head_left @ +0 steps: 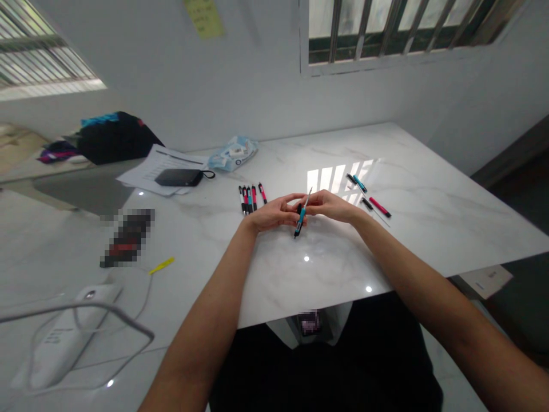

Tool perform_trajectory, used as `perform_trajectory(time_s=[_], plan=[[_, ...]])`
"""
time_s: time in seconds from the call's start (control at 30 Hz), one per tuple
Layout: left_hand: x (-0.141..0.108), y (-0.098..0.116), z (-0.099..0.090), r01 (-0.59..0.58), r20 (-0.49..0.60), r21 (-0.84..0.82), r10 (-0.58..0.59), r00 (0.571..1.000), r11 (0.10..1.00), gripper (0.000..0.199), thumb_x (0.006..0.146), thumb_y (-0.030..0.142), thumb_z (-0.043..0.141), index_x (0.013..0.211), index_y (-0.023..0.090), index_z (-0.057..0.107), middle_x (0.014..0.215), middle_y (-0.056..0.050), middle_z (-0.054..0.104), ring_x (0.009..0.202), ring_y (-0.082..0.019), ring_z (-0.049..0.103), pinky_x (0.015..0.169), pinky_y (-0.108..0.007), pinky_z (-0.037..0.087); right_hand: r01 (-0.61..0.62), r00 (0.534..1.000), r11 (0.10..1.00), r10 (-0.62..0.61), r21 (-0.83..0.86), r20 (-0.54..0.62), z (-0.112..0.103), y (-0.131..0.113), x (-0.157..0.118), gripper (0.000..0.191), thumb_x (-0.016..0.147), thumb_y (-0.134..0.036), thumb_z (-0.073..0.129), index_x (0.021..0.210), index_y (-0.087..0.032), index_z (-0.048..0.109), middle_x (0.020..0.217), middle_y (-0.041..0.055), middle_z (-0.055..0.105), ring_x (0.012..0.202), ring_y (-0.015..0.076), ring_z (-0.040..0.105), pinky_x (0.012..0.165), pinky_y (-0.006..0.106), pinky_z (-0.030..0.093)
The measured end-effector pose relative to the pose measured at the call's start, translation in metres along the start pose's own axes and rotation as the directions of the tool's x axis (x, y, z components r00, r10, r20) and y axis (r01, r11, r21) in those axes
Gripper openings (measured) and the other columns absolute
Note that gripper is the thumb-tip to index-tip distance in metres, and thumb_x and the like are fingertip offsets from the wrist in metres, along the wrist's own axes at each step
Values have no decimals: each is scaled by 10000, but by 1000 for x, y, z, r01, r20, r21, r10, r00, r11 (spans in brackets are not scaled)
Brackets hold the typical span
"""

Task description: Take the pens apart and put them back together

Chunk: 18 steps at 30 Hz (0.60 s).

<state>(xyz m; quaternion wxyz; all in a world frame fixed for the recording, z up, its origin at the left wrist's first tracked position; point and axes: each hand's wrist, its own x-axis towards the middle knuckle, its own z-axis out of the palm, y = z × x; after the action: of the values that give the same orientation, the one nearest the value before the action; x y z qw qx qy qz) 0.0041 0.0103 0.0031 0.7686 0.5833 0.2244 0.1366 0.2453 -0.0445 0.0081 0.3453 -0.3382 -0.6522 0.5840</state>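
Observation:
My left hand [278,213] is closed on a blue-and-black pen barrel [301,220], which points down toward the table's front edge. My right hand [328,205] meets it from the other side, its fingers pinched around a thin pale refill [308,195] that sticks up from the barrel. A small black part shows between the hands. Left of them, several pens [249,199] lie side by side in a row. To the right lie a red pen piece [380,207], a blue piece [359,183], black pieces and a thin refill.
At the back left, a black phone-like case [179,177] rests on papers [150,163], beside a blue-and-white packet [234,153]. A white power strip [71,335] with a grey cable and a yellow item [162,265] occupy the left side of the marble-patterned table [278,286].

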Motion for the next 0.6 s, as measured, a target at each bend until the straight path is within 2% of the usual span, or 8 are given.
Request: perform_trajectory(time_s=[0.1,0.17,0.27,0.37,0.43,0.53,0.6], plan=[[-1,0,1,3,21,1,-3,1000,1000,933,800,184,924,1627,209,493,1071,-127,829,991,-253,806,874,-361,620,10,999,1000,-11,26,33,1,-1,-1,323,882,-470,871,1066,-206,851,1007,58,834,932,206,745,927,372,572],[-2,-1,3,-6,23,-2,6,1000,1000,968,797,193,924,1654,200,472,1050,-127,829,969,-253,805,879,-369,616,20,1000,999,-20,51,4,4,1,-1,322,866,-474,887,1026,-201,827,971,54,816,887,196,730,884,361,575],[-3,-3,6,-17,-16,-12,17,1000,1000,1036,793,209,930,1697,203,424,1046,-135,828,957,-247,799,905,-379,604,40,983,991,-15,130,-184,8,7,3,361,824,-511,918,984,-220,778,980,46,794,885,188,714,838,342,580],[-5,-1,9,-42,-73,-4,41,996,999,1065,804,245,930,1727,236,398,1041,-115,822,952,-238,789,941,-405,594,103,902,959,22,263,-432,4,13,6,412,782,-546,936,1002,-262,735,1077,38,801,1001,203,743,874,345,598],[-5,2,11,-68,-118,1,68,991,998,963,835,272,907,1693,259,471,1052,-98,807,954,-222,775,968,-415,583,146,827,944,47,295,-560,-2,17,8,429,777,-567,926,1038,-288,728,1102,31,804,1038,210,761,887,352,606],[-2,6,13,-118,-223,-5,114,968,993,633,885,289,836,1494,234,673,1028,-71,758,899,-170,728,932,-368,572,126,725,975,34,181,-688,-14,23,8,435,798,-582,882,1118,-307,778,1046,32,797,959,202,765,817,332,601],[2,7,14,-144,-313,11,140,940,990,414,913,283,772,1319,203,744,961,-42,703,807,-126,671,833,-302,551,82,692,996,-43,20,-721,-20,27,10,434,811,-551,857,1152,-285,823,995,40,796,870,194,742,764,331,589]])
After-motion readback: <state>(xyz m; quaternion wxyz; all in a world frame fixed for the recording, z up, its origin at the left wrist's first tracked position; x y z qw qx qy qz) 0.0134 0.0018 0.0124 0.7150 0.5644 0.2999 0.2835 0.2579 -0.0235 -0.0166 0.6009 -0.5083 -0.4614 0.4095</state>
